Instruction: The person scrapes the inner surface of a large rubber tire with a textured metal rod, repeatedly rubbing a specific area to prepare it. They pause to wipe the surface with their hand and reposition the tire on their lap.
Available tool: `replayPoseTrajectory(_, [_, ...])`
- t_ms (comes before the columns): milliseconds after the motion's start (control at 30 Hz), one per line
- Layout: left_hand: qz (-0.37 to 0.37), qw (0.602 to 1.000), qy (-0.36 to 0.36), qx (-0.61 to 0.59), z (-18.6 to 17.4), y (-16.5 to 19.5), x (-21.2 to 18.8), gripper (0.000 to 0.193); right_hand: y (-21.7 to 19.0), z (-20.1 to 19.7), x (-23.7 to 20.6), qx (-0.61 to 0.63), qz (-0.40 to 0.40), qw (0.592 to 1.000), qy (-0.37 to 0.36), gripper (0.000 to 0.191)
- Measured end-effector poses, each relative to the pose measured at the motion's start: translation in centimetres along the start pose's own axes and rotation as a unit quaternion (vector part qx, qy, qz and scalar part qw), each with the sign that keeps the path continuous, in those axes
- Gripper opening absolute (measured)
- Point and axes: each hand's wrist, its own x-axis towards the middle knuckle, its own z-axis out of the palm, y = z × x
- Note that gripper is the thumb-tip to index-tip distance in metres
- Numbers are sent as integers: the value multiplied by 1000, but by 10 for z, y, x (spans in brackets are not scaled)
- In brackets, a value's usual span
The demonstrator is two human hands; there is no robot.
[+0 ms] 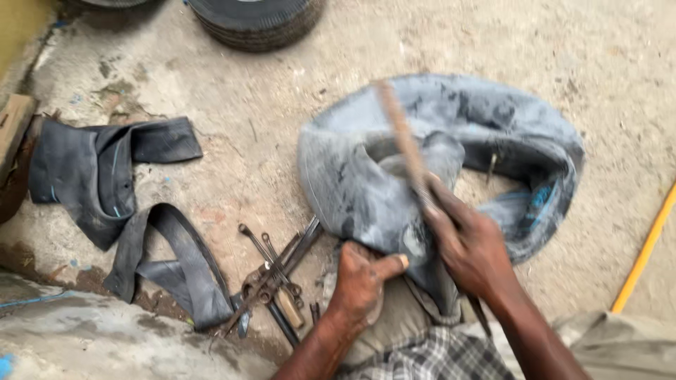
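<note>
Right hand [473,248] has a clenched grip around a long rusty rod [403,138], blurred, slanting up toward the top middle of the frame. Left hand [360,280] is grasping a fold of the grey inner tube [451,119], thumb pressed on the rubber, low centre. The tube sprawls over the concrete floor [605,63], centre right. Wrenches and pliers [271,278] lie just left of that hand, with scrap rubber pieces [91,176] further left.

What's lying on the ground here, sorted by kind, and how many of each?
Rubber inner tubes and tube pieces: 3 (big grey tube under the hands, folded piece, strip)
Tyres: 1 fully seen
Pile of metal hand tools: 1, too tangled to count singly
Yellow pole: 1
Total: 6
</note>
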Motion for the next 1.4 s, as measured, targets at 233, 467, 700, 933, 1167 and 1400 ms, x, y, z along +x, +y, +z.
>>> replayPoseTrajectory(233, [0, 1000, -4, -22, -1, -1, -2, 41, 2, 1, -109, 23, 117, 991, -61, 58])
replayPoseTrajectory(467, [-20, 999, 39, 8, -6, -4, 3, 51, 28, 2, -7, -57, 168, 983, -42, 54])
replayPoseTrajectory(700, [-83, 990, 112, 31, -11, -11, 5, 57, -7, -8, -97, -30, 73, 993, -85, 52])
replayPoseTrajectory(933, [-17, 999, 23, 16, -11, -4, 3, 32, 12, -9, -16, 3, -1, 1000, 2, 49])
replayPoseTrajectory(1167, [-46, 998, -1, -34, -13, 10, -1, 40, 106, -50, -63, -74, 111, 966, -221, 65])
replayPoseTrajectory(1400, [-79, 995, -11, -55, -15, 16, -2, 46, 120, -51, -45, -34, -17, 982, -185, 48])
